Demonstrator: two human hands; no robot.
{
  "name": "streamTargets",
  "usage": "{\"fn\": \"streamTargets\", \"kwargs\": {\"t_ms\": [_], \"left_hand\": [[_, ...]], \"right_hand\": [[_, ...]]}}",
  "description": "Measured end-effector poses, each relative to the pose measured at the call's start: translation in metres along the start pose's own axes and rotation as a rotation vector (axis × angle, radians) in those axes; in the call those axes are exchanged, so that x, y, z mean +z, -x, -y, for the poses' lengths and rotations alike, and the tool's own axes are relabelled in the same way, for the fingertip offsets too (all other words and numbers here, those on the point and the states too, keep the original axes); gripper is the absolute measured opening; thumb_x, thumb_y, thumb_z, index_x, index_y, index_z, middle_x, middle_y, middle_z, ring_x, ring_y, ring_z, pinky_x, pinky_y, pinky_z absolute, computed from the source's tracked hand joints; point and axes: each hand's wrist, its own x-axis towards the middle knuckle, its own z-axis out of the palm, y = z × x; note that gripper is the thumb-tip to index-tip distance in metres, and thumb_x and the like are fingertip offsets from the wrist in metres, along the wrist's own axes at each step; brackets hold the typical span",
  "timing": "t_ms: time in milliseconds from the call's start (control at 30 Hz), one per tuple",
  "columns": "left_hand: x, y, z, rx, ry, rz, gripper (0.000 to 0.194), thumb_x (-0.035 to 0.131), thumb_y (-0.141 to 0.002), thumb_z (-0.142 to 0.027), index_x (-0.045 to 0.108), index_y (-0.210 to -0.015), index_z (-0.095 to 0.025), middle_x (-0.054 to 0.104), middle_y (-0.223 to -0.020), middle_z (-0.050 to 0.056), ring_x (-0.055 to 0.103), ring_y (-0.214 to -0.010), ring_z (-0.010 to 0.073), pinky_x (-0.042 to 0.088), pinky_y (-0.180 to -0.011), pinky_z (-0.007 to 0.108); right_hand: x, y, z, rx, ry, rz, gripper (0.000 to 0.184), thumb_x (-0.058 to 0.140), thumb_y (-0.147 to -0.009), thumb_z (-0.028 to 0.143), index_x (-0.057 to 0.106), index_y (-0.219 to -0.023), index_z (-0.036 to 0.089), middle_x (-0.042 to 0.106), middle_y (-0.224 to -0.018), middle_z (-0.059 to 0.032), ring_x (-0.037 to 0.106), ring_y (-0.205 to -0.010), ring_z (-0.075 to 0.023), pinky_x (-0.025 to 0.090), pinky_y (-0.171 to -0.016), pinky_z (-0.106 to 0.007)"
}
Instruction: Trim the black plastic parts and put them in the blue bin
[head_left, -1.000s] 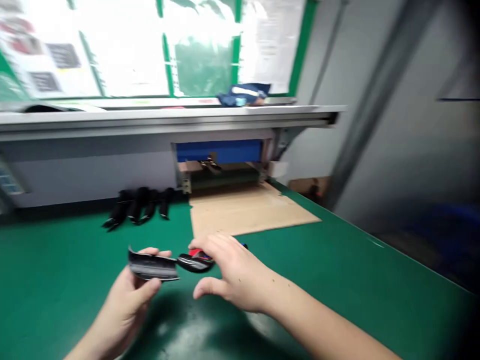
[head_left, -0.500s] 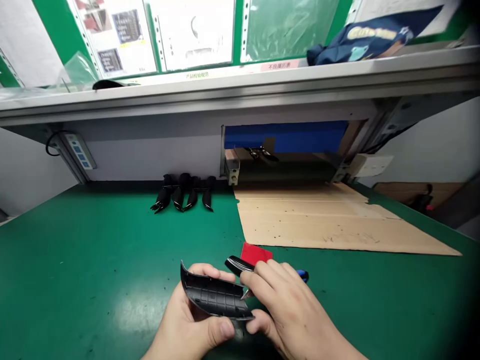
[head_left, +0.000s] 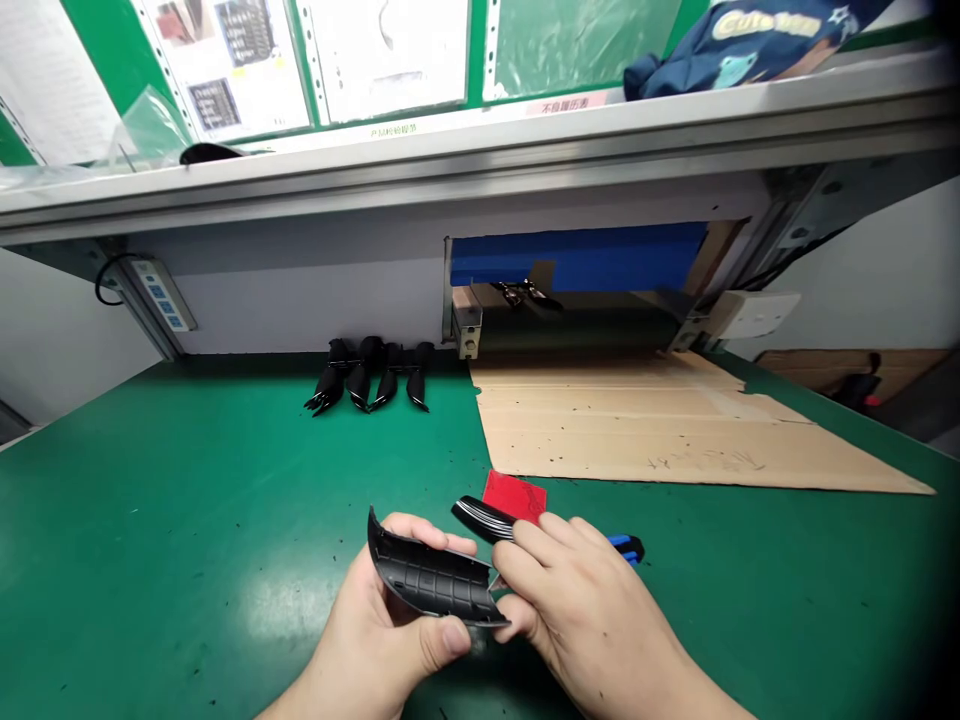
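My left hand (head_left: 382,620) grips a curved black plastic shell (head_left: 435,578) by its edges, thumb in front and fingers behind. The shell's hollow, ribbed inner face is turned up toward me. At the shell's right end, my right hand (head_left: 585,610) is closed on a knife, whose small metal tip (head_left: 496,582) touches or nearly touches the rim. The blue-and-black handle end (head_left: 627,549) sticks out behind the knuckles; the rest is hidden by the fingers. Just beyond my right hand lie a glossy black curved part (head_left: 482,518) and a red square piece (head_left: 516,494).
Several black curved parts (head_left: 369,375) stand in a row at the back of the green table (head_left: 187,520). A cardboard sheet (head_left: 637,425) lies at the right, before a blue-flapped opening (head_left: 585,258). Above runs a metal-edged shelf (head_left: 420,160) bearing a dark blue cloth item (head_left: 735,55).
My right hand has turned slightly, and the knife's handle end has shifted right and shows more. The tip has stayed at the shell's right end. The whole view has tilted a little.
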Motion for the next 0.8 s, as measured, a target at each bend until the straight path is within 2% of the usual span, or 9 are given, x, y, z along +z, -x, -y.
{"fn": "streamTargets", "kwargs": {"t_ms": [133, 233, 400, 467, 533, 633, 733, 800], "left_hand": [[-0.002, 0.001, -0.001, 0.001, -0.055, 0.081, 0.043, 0.083, -0.067, -0.020, 0.056, -0.100, -0.022, 0.065, -0.110, 0.007, 0.064, -0.096, 0.0208, 0.051, -0.085, 0.033], [-0.003, 0.001, -0.002, 0.022, -0.065, 0.079, 0.040, 0.082, -0.068, -0.020, 0.057, -0.099, -0.022, 0.066, -0.108, 0.005, 0.063, -0.098, 0.0196, 0.050, -0.086, 0.031], [-0.003, -0.002, -0.004, 0.028, -0.103, 0.140, 0.038, 0.079, -0.071, -0.016, 0.058, -0.100, -0.025, 0.065, -0.111, 0.003, 0.060, -0.103, 0.0170, 0.047, -0.090, 0.028], [-0.003, -0.003, -0.003, 0.032, -0.093, 0.155, 0.038, 0.079, -0.071, -0.016, 0.057, -0.102, -0.026, 0.064, -0.112, 0.002, 0.060, -0.104, 0.0169, 0.046, -0.091, 0.029], [-0.003, -0.005, -0.002, 0.031, -0.079, 0.130, 0.040, 0.079, -0.072, -0.017, 0.057, -0.103, -0.026, 0.063, -0.113, 0.002, 0.059, -0.103, 0.0167, 0.045, -0.090, 0.028], [-0.003, -0.006, 0.000, 0.034, -0.105, 0.035, 0.040, 0.077, -0.074, -0.018, 0.055, -0.107, -0.025, 0.061, -0.116, 0.003, 0.058, -0.103, 0.0158, 0.043, -0.091, 0.028], [-0.006, -0.009, -0.001, -0.016, -0.103, -0.075, 0.043, 0.073, -0.077, -0.018, 0.051, -0.114, -0.023, 0.060, -0.121, 0.006, 0.054, -0.106, 0.0160, 0.039, -0.095, 0.030], [-0.009, -0.011, -0.002, -0.101, -0.062, -0.151, 0.042, 0.067, -0.079, -0.017, 0.048, -0.116, -0.022, 0.060, -0.122, 0.007, 0.055, -0.101, 0.0158, 0.040, -0.091, 0.031]], "right_hand": [[0.001, 0.001, 0.000, -0.013, 0.005, -0.005, 0.052, 0.019, -0.105, 0.045, 0.045, -0.069, 0.019, 0.047, -0.067, -0.0001, 0.036, -0.060, -0.0188, 0.018, -0.058, -0.031], [0.003, 0.002, -0.001, 0.003, -0.044, 0.033, 0.055, 0.014, -0.106, 0.046, 0.045, -0.069, 0.019, 0.049, -0.067, -0.0002, 0.038, -0.061, -0.0185, 0.019, -0.059, -0.031], [-0.002, -0.001, -0.007, 0.032, -0.418, 0.251, 0.061, 0.012, -0.098, 0.067, 0.039, -0.070, 0.020, 0.048, -0.067, 0.0030, 0.041, -0.061, -0.0153, 0.027, -0.060, -0.027], [-0.006, -0.002, -0.012, 0.040, -0.553, 0.332, 0.060, 0.018, -0.096, 0.071, 0.038, -0.070, 0.020, 0.046, -0.067, 0.0044, 0.042, -0.061, -0.0137, 0.028, -0.058, -0.025], [-0.009, -0.003, -0.019, 0.088, -0.590, 0.372, 0.054, 0.033, -0.097, 0.067, 0.041, -0.071, 0.020, 0.046, -0.068, 0.0050, 0.042, -0.061, -0.0131, 0.029, -0.056, -0.023], [-0.005, -0.005, -0.028, 0.229, -0.465, 0.340, 0.035, 0.056, -0.096, 0.046, 0.044, -0.074, 0.021, 0.049, -0.069, 0.0054, 0.045, -0.062, -0.0136, 0.032, -0.056, -0.023], [0.003, -0.005, -0.035, 0.279, -0.167, 0.250, 0.012, 0.064, -0.089, 0.024, 0.052, -0.086, 0.022, 0.056, -0.081, 0.0029, 0.053, -0.073, -0.0170, 0.037, -0.063, -0.026], [0.007, -0.002, -0.042, 0.245, 0.027, 0.211, 0.018, 0.065, -0.086, 0.019, 0.056, -0.101, 0.024, 0.058, -0.090, -0.0003, 0.056, -0.080, -0.0208, 0.041, -0.068, -0.030]]}}
